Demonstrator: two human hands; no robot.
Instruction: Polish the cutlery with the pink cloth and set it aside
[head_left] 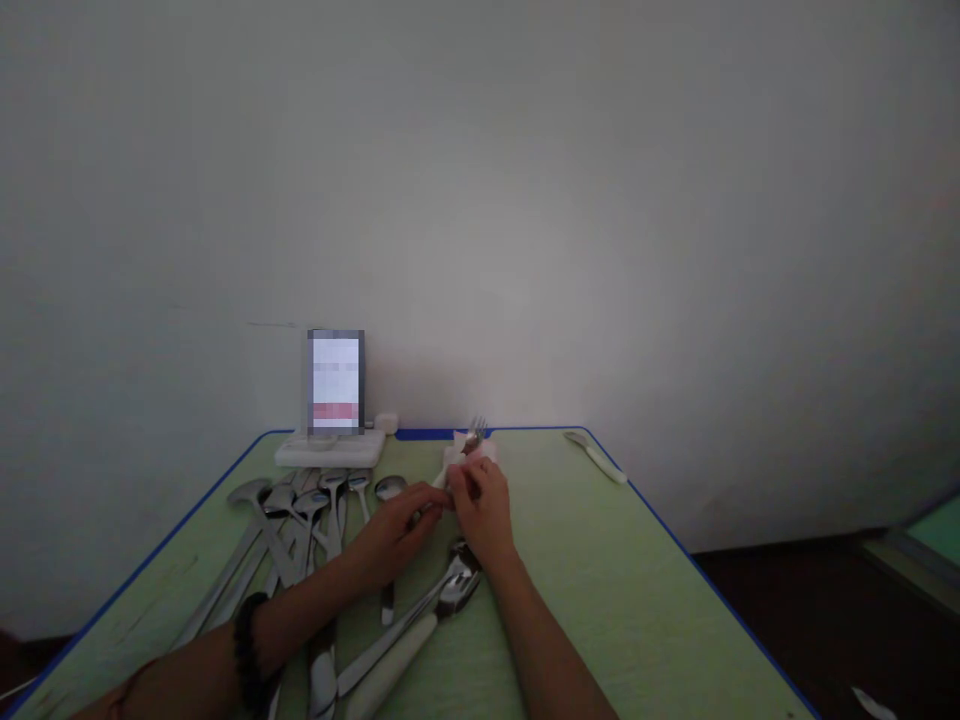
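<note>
A fork [476, 432] with metal tines points toward the wall, its pale handle running down to my hands. Around its neck lies a pale pink piece of cloth or tissue [484, 451]. My left hand [405, 525] is closed, fingertips pinching at the lower end of the fork's handle. Beside it, my right hand [484, 508] has bent fingers closed on the pink piece against the fork; their exact grip is partly hidden. Below my hands a serving spoon [459, 590] with a pale handle lies across other cutlery. A round-bowled spoon [390, 488] rests just behind my left hand.
Several metal spoons and ladles [300, 515] lie heaped on the left of the green table [600, 600]. A phone [336, 382] stands on a white base [330, 450] at the back. One pale-handled utensil [596, 458] lies near the right edge.
</note>
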